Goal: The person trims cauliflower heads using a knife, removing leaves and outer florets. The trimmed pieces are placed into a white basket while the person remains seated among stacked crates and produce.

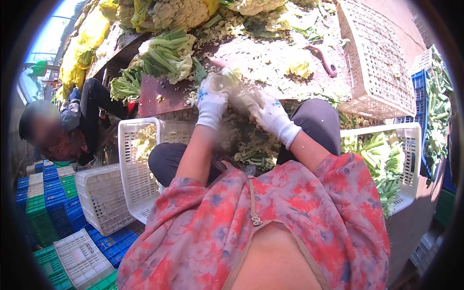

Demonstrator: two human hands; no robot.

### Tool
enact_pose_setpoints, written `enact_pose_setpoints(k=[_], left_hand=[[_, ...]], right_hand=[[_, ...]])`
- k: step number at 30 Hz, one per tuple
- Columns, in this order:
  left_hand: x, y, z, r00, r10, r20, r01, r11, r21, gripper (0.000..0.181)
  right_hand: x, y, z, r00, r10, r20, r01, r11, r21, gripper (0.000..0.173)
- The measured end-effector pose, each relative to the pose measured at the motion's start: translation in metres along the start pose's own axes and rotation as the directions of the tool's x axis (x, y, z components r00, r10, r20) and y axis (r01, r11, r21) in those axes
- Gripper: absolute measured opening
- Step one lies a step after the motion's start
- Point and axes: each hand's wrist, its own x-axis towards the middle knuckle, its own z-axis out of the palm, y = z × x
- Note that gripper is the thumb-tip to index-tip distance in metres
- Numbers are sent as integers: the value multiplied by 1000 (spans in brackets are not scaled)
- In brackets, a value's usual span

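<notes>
My left hand [214, 92], in a white knit glove, is closed around a small pale piece of cauliflower [232, 75] at the near edge of the worktop. Close beside it on the right, my right hand [261, 108], gloved the same way, has its fingers curled; blur hides whether it holds a tool. Cauliflower crumbs and leaf scraps [255, 145] lie below, between my knees. A leafy cauliflower head [168, 56] rests left of my hands on the reddish worktop [159, 95]. Farther right on the worktop lies a pink-handled peeler or similar tool [327, 63].
A white crate [139, 166] with florets stands at my left knee, another [413, 163] with leaves at my right. An upended white crate [380, 54] bounds the worktop. Whole cauliflowers [181, 14] lie at the back. A co-worker [61, 127] sits at the left, near stacked crates [45, 195].
</notes>
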Motion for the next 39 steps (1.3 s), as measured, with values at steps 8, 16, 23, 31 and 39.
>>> enact_pose_setpoints(k=[8, 16, 23, 31, 39], left_hand=[[15, -11, 0, 998, 21, 62, -17, 997, -73, 41], [16, -31, 13, 996, 89, 28, -77, 957, -280, 44], [4, -1, 11, 1000, -2, -19, 1, 998, -57, 52], [39, -37, 0, 983, 164, 76, -163, 986, -27, 46], [57, -75, 15, 967, 223, 123, -178, 937, -300, 80]], right_hand=[[10, -5, 1, 999, 15, -31, -18, 996, -91, 48], [17, -12, -7, 972, 200, 125, -167, 957, -235, 51], [12, -19, -13, 934, 316, 167, -299, 947, -119, 46], [-1, 10, -8, 960, 252, 124, -279, 904, 323, 34], [11, -10, -2, 999, 24, 36, -21, 997, -80, 54]])
